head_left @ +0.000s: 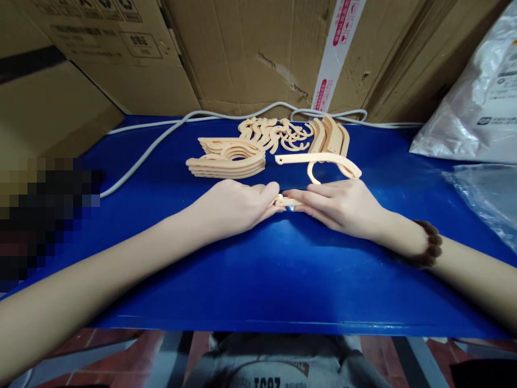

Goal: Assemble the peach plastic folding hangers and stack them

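Observation:
Both hands meet above the near middle of the blue table. My left hand (242, 207) is closed, thumb and fingers pinching a small beige plastic piece, mostly hidden. From the fingers of my right hand (339, 207) sticks out the end of a beige hanger arm (286, 202), which touches that small piece. How the two fit together is covered by the fingers. Just beyond my right hand lies a partly put-together hanger (319, 158) with a curved hook. A stack of folded hangers (226, 167) stands past my left hand.
Loose hooks (274, 132) and more hanger arms (331, 134) lie at the back. A white cable (177, 124) runs along the rear edge before cardboard boxes (250, 54). Plastic bags (472, 102) occupy the right side; a box (48, 108) stands left.

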`<move>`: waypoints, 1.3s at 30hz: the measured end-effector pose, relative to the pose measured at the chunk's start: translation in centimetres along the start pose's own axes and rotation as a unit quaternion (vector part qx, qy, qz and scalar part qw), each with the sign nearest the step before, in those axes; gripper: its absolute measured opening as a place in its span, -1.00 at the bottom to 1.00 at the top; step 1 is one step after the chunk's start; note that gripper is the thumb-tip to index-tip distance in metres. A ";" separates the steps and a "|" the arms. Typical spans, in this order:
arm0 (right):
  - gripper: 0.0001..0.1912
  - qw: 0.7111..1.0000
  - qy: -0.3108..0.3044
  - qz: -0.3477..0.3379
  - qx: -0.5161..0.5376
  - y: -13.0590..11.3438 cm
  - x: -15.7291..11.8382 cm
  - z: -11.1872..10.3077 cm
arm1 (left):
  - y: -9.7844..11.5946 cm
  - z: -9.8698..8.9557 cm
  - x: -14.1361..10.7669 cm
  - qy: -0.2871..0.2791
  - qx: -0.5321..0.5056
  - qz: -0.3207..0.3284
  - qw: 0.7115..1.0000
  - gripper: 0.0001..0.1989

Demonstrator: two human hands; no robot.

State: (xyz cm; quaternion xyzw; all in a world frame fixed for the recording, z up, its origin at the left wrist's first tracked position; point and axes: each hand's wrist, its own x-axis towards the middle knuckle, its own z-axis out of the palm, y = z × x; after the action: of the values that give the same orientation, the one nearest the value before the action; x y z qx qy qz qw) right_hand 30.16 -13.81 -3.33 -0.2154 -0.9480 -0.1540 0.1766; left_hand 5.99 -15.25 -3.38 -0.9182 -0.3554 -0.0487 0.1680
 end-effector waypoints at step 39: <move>-0.67 0.999 0.014 -0.007 -0.033 0.0 0.0 0.0 | -0.4 0.0 0.2 0.027 0.007 0.000 1.000 -0.52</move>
State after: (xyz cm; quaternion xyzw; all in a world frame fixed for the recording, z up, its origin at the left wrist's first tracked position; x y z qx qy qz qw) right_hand 30.18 -13.86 -3.35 -0.2122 -0.9414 -0.1890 0.1817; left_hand 5.88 -14.87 -3.29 -0.9153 -0.3512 -0.0710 0.1840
